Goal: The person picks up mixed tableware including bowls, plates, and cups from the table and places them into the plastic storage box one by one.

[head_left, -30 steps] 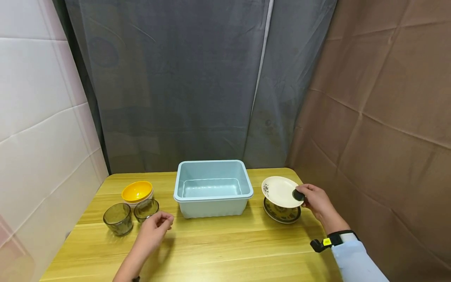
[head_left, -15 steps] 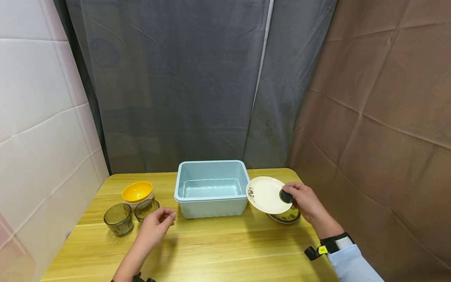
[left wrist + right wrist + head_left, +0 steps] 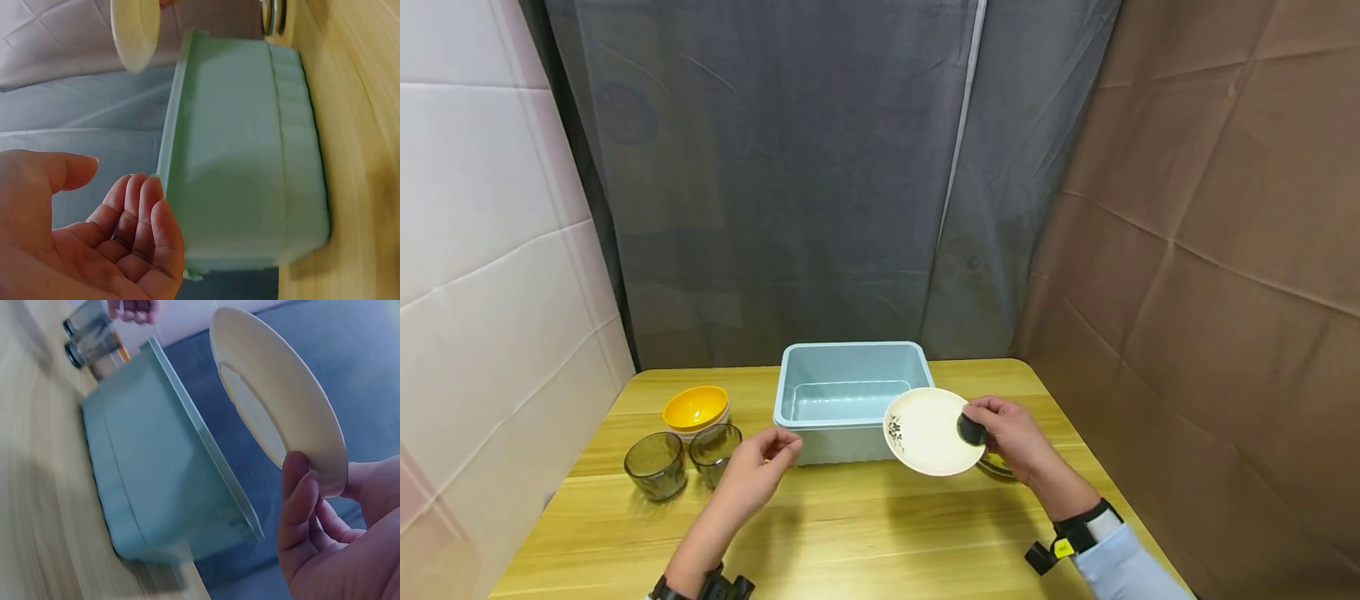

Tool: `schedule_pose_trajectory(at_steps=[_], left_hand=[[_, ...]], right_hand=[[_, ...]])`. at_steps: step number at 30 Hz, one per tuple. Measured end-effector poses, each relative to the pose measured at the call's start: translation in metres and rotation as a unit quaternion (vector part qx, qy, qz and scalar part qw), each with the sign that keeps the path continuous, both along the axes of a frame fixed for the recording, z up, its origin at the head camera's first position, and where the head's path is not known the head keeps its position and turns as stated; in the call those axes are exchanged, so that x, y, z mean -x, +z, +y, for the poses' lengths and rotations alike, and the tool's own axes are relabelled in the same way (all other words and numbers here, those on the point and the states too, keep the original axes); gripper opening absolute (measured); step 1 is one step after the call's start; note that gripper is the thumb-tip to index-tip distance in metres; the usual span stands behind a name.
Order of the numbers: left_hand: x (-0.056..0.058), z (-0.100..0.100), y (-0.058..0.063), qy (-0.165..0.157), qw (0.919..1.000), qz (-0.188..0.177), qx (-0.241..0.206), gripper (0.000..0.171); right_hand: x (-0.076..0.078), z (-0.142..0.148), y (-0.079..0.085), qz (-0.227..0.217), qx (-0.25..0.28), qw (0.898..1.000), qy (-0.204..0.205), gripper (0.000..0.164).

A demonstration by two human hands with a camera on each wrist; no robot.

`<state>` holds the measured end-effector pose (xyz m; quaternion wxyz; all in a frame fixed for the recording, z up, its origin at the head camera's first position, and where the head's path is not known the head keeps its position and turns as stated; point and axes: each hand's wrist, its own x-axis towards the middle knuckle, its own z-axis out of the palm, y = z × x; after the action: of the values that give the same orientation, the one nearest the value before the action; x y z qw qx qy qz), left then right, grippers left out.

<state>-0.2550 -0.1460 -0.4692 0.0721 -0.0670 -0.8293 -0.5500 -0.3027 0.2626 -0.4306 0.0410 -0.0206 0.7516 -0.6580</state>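
Note:
My right hand (image 3: 1013, 435) pinches the right edge of a cream plate (image 3: 922, 433) with a small flower print and a dark round patch by the thumb. The plate is raised, overlapping the front right corner of a light blue plastic basin (image 3: 838, 447) in the head view. In the right wrist view the fingers support the plate's underside (image 3: 294, 394), thumb on the other face. My left hand (image 3: 754, 471) holds nothing, its fingers loosely curled, near the basin's front left corner. The left wrist view shows its palm beside the basin's rim (image 3: 175, 125).
Two smoky glass cups (image 3: 656, 468) stand at the left, with a yellow bowl (image 3: 695, 408) stacked in a white one behind them. Dark-patterned plates (image 3: 997, 468) lie at the right, mostly hidden by the right hand. Cloth walls enclose the wooden table (image 3: 850, 542).
The right hand has carried the cream plate left and towards me, from above the stacked plates to the basin's front right corner. The left hand has shifted slightly right and up.

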Motion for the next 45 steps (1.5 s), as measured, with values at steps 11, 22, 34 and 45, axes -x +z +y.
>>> schedule_pose_trajectory(at_steps=[11, 22, 34, 45], left_hand=[[0.003, 0.027, 0.012, -0.068, 0.9955, -0.010, -0.065, 0.013], [0.001, 0.043, 0.012, -0.102, 0.9864, -0.045, -0.121, 0.025], [-0.006, 0.046, 0.017, -0.073, 0.9745, -0.094, -0.191, 0.039], [-0.005, 0.040, 0.020, -0.053, 0.9664, -0.094, -0.233, 0.040]], right_hand=[[-0.004, -0.044, -0.006, 0.005, 0.032, 0.999, 0.037, 0.024], [-0.008, -0.069, -0.009, -0.007, 0.051, 0.998, 0.033, 0.022], [-0.014, -0.085, -0.009, -0.006, 0.065, 0.997, 0.049, 0.025], [-0.020, -0.091, -0.009, -0.015, 0.079, 0.994, 0.079, 0.024]])
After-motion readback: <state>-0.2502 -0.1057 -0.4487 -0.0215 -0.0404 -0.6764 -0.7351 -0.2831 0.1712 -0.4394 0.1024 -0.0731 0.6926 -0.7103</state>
